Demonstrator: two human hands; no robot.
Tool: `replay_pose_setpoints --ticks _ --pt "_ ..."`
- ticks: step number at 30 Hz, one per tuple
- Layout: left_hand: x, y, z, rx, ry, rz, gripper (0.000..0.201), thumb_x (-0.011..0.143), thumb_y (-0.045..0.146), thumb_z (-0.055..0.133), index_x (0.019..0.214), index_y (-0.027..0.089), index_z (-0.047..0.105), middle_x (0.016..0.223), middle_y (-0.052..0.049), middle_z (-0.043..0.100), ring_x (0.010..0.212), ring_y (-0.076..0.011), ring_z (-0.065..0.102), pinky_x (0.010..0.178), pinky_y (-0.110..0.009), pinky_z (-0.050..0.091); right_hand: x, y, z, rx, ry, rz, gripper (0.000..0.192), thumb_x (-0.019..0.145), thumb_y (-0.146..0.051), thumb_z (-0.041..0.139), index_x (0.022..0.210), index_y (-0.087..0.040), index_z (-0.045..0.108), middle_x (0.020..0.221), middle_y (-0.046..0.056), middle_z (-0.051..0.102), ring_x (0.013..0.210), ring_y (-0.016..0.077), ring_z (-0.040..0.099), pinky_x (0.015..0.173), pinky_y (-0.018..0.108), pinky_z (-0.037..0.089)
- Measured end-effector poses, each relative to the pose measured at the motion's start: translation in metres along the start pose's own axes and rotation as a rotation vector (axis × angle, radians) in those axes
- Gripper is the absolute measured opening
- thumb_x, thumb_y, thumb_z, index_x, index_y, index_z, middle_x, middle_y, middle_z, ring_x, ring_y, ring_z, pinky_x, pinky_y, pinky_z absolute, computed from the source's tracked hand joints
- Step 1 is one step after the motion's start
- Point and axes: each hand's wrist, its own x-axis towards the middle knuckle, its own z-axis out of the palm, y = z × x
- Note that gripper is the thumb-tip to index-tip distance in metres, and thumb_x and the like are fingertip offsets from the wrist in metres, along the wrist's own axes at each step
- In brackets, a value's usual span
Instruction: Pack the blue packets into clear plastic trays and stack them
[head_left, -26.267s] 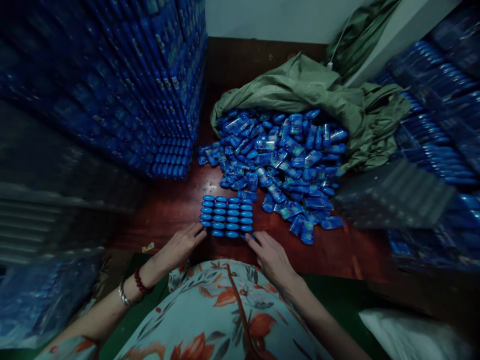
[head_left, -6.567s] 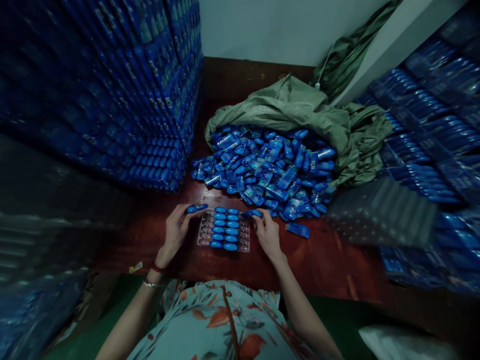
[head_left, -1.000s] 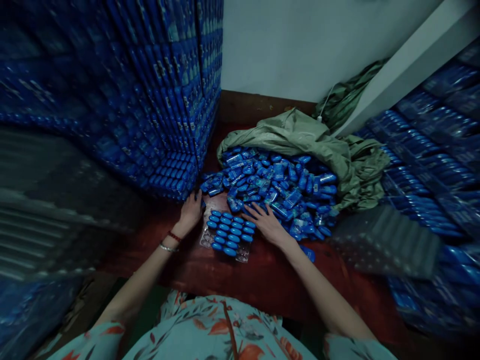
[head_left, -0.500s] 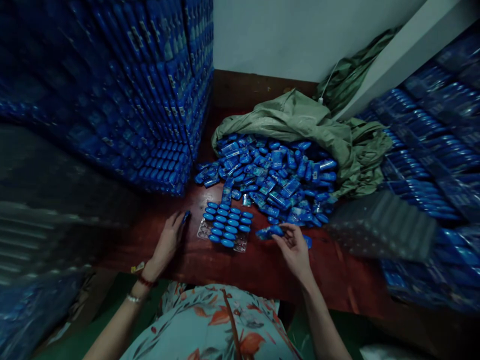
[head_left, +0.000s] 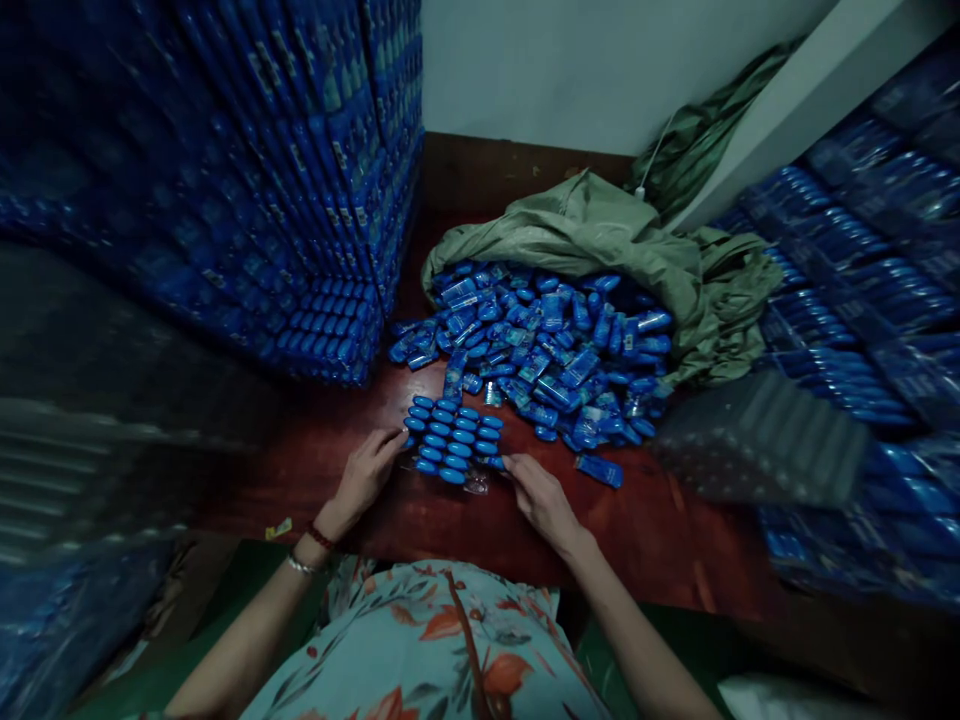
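A clear blister tray (head_left: 480, 484) lies on the red-brown table (head_left: 660, 540), most of its pockets filled with blue oval pieces (head_left: 454, 441). My left hand (head_left: 365, 478) is at the tray's left edge, its curled fingertips pressing a blue piece into the left column. My right hand (head_left: 541, 498) is at the tray's lower right corner, fingertips pinching another blue piece (head_left: 493, 462) there. Behind the tray, a heap of loose blue pieces (head_left: 547, 340) spills from a green sack (head_left: 592, 225).
Tall stacks of filled blue trays stand at the left (head_left: 285, 190) and at the right (head_left: 862, 290). Stacks of clear trays sit at the right (head_left: 757, 440) and the left (head_left: 97, 450). One loose blue piece (head_left: 600, 470) lies to the right of my right hand.
Both hands drew back from the heap, each with a blue piece, and now meet the tray at its left edge and lower right corner. More pockets are filled.
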Motion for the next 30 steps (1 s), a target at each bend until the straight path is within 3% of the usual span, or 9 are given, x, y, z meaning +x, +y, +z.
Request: replay_pose_setpoints --ticks 5,12,16,21,24,26,30 --pt "0.010 -0.005 -0.009 0.041 -0.124 0.135 0.036 0.091 0.010 0.033 0.120 0.019 0.054 0.099 -0.011 0.060 0.087 -0.0181 0.056 0.076 -0.032 0.050 0.017 -0.015 -0.024 -0.194 -0.248 -0.040 0.039 0.082 -0.001 0.033 0.111 -0.018 0.054 0.093 0.009 0.058 0.088 0.0190 0.056 0.077 0.033 0.051" --pt "0.032 0.003 -0.029 0.017 -0.354 0.216 0.034 0.088 0.007 0.037 0.113 0.018 0.057 0.103 -0.010 0.060 0.093 -0.0190 0.055 0.083 -0.033 0.049 0.043 -0.041 -0.032 -0.344 -0.516 0.045 0.043 0.079 0.003 0.036 0.110 -0.020 0.055 0.103 0.009 0.059 0.097 0.0195 0.056 0.084 0.034 0.047" --pt "0.017 0.004 -0.019 0.096 -0.305 0.190 0.040 0.086 0.006 0.038 0.119 0.020 0.056 0.108 -0.011 0.059 0.094 -0.0214 0.053 0.081 -0.036 0.048 0.045 -0.049 -0.031 -0.390 -0.512 0.110 0.040 0.081 0.001 0.039 0.111 -0.020 0.057 0.103 0.010 0.062 0.098 0.0210 0.058 0.084 0.035 0.045" --pt "0.006 0.005 -0.012 0.044 -0.108 0.018 0.035 0.089 0.016 0.042 0.120 0.024 0.058 0.107 -0.011 0.055 0.093 -0.0208 0.052 0.077 -0.036 0.048 0.043 -0.045 -0.040 -0.390 -0.479 0.104 0.039 0.084 -0.010 0.046 0.120 -0.022 0.057 0.095 0.008 0.068 0.086 0.0188 0.063 0.077 0.029 0.045" --pt "0.036 -0.001 -0.012 -0.124 0.018 -0.126 0.030 0.093 0.022 0.039 0.115 0.018 0.059 0.097 -0.008 0.057 0.087 -0.0165 0.055 0.078 -0.030 0.048 0.068 -0.036 -0.044 -0.321 -0.285 0.204 0.030 0.093 -0.024 0.037 0.109 -0.024 0.063 0.095 0.006 0.069 0.086 0.0165 0.064 0.076 0.025 0.045" --pt "0.070 -0.009 -0.008 -0.120 0.030 -0.201 0.029 0.094 0.022 0.038 0.109 0.014 0.061 0.096 -0.009 0.059 0.088 -0.0165 0.056 0.082 -0.030 0.048 0.099 -0.030 -0.038 -0.367 -0.224 0.348 0.039 0.095 -0.039 0.033 0.096 -0.021 0.068 0.093 0.008 0.070 0.087 0.0188 0.064 0.074 0.026 0.044" --pt "0.138 -0.022 0.009 0.165 -0.190 -0.249 0.022 0.087 0.016 0.047 0.102 0.011 0.062 0.104 -0.014 0.060 0.100 -0.0239 0.054 0.089 -0.036 0.044 0.165 -0.023 -0.010 -0.443 -0.442 0.526 0.051 0.087 -0.057 0.043 0.093 -0.013 0.069 0.095 0.016 0.069 0.094 0.0260 0.063 0.075 0.030 0.045"
